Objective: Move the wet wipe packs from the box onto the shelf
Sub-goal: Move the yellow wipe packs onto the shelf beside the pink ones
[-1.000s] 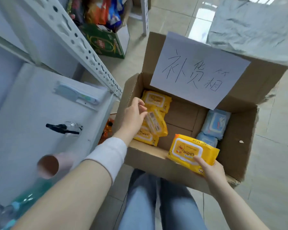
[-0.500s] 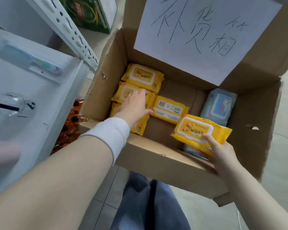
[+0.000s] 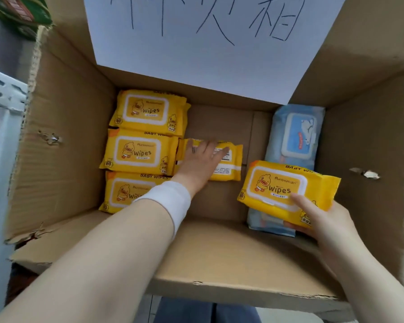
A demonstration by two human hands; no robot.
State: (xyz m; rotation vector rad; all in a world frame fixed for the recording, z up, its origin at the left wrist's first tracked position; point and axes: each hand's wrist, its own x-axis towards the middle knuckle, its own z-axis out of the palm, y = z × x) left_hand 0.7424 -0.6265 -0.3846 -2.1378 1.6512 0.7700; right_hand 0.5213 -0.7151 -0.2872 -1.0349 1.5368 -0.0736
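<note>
Wipe packs [image 3: 139, 151] hug left wall of box [image 3: 63, 136].

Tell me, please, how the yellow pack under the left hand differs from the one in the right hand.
The floor pack lies flat on the box bottom, barcode side up; the held pack is raised and tilted, duck label up. The left hand rests straight fingers on the floor pack; the right hand grips the held pack. Both are yellow wipes packs.
</note>
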